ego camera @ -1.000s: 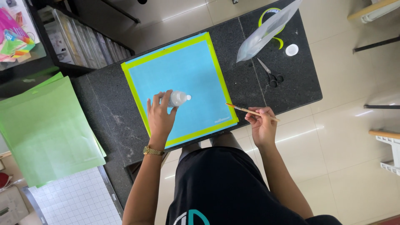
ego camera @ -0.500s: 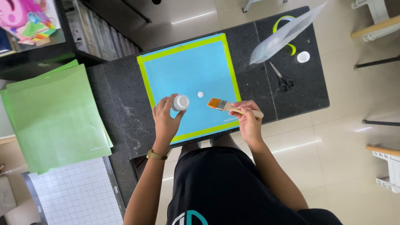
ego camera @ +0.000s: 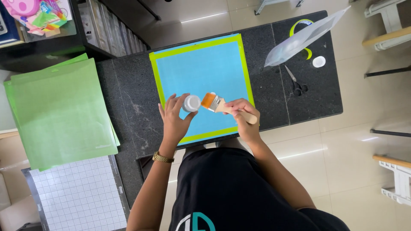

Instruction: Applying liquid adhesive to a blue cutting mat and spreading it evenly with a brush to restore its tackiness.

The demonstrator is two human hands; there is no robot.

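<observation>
I see a light blue sheet [ego camera: 201,77] bordered in lime green on the speckled black stone worktop [ego camera: 128,98], with an orange-bristled brush [ego camera: 222,106] on a pale wooden handle beside a white bottle [ego camera: 191,103]. Near the worktop's right edge lie dark-handled scissors [ego camera: 296,82], a white cap [ego camera: 319,61] and what looks like a translucent grey pouch [ego camera: 304,38]. Off its left edge are plain green sheets [ego camera: 60,111] and a white mat [ego camera: 77,196] with a grid pattern.

A dark speckled stone table [ego camera: 128,98] stands on glossy beige floor tiles [ego camera: 364,171] reflecting strip lights.
</observation>
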